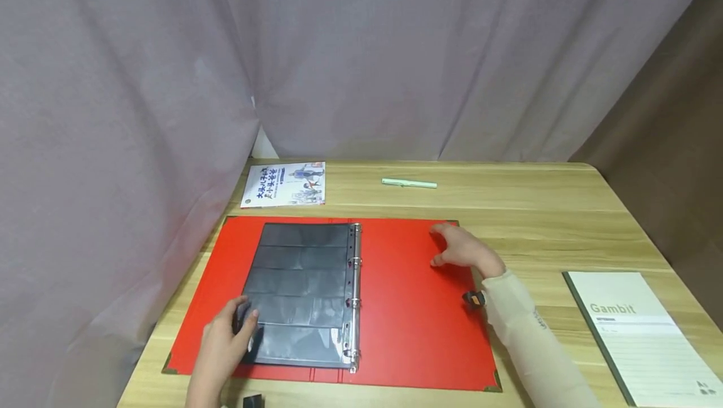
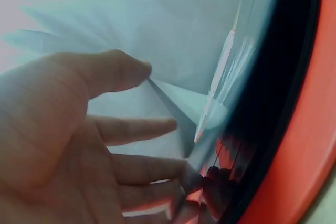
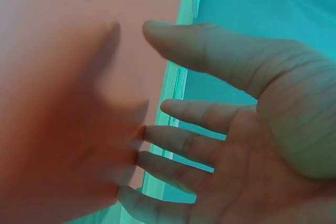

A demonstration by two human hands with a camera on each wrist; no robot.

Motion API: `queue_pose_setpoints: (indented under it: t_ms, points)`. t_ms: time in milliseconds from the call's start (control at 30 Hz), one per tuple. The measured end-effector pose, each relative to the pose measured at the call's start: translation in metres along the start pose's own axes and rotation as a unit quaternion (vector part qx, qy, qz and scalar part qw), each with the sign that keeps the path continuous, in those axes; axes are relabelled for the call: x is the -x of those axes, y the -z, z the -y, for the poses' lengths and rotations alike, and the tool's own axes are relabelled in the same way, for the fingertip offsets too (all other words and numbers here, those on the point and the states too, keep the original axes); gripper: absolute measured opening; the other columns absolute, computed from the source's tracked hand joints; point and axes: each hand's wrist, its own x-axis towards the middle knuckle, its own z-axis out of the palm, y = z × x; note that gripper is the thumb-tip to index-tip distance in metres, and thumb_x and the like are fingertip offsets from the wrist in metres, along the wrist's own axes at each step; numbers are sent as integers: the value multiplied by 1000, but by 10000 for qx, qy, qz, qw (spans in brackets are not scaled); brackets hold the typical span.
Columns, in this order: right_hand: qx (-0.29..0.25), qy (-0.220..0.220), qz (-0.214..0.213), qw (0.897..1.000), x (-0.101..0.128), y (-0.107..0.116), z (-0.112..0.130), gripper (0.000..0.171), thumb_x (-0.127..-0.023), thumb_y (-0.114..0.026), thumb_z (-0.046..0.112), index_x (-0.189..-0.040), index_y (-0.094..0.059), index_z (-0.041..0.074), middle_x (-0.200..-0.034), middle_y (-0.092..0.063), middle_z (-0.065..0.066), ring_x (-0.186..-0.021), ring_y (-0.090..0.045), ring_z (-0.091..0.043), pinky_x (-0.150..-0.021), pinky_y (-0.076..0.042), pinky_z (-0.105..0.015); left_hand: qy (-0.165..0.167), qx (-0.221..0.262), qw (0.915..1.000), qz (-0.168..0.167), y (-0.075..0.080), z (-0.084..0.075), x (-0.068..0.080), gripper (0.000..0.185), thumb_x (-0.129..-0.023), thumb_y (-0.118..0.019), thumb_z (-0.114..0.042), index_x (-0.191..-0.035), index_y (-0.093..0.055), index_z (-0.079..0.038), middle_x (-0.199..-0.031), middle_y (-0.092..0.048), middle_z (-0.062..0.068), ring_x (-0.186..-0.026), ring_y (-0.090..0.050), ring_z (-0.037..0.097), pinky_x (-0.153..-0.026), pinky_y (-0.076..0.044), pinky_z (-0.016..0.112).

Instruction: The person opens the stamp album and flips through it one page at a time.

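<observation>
Head view: left hand (image 1: 226,339) on dark sleeve page (image 1: 302,295), right hand (image 1: 465,250) on red binder (image 1: 412,307)

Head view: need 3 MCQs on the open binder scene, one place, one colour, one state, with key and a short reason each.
1. Where does the green pen lie?
A. on the table beyond the red binder
B. inside the binder
C. on the notebook

2. What colour is the binder's open cover?
A. blue
B. red
C. black

3. How is the right hand posed?
A. fist round the pen
B. pinching a sleeve page
C. open, fingers spread at the binder's right cover

Key: 1 A, the pen sits on wood near the far edge. 2 B, the cover shows red around the dark sleeve pages. 3 C, the right wrist view shows straight, spread fingers holding nothing.
</observation>
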Motion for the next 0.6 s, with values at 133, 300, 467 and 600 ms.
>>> queue_pose_setpoints:
  t_ms: [133, 300, 467, 600]
  points:
    - [-264, -151, 127, 9995, 3, 3, -2, 74, -83, -81, 9, -143, -43, -14, -144, -47, -31, -131, -45, -47, -108, -37, -58, 100, -113, 9996, 232, 2, -2, -2, 47, -100, -64, -23, -135, -55, 8, -130, -59, 32, -120, -56, 52, -97, -44, 64]
    - [-376, -226, 176, 9989, 4, 3, -4, 73, -86, -78, 12, -144, -42, -13, -145, -47, -30, -127, -48, -45, -106, -40, -57, -1, -165, 9995, 266, 4, -2, -4, 47, -100, -64, -23, -134, -56, 9, -129, -61, 32, -118, -57, 53, -96, -45, 64]
    - [-359, -75, 14, 9993, 5, 1, -6, 67, -89, -75, 14, -141, -44, -15, -142, -49, -32, -125, -49, -45, -106, -40, -57, -80, -175, 9992, 356, 4, -2, -7, 48, -100, -63, -24, -135, -55, 9, -131, -60, 31, -119, -55, 54, -96, -44, 65]
    - [-212, 174, -52, 9996, 6, -2, -5, 63, -93, -72, 16, -137, -44, -19, -139, -48, -36, -131, -44, -50, -109, -35, -59, -133, -206, 9989, 401, 4, -4, -8, 49, -100, -63, -22, -136, -53, 10, -135, -57, 31, -123, -52, 53, -100, -41, 65]
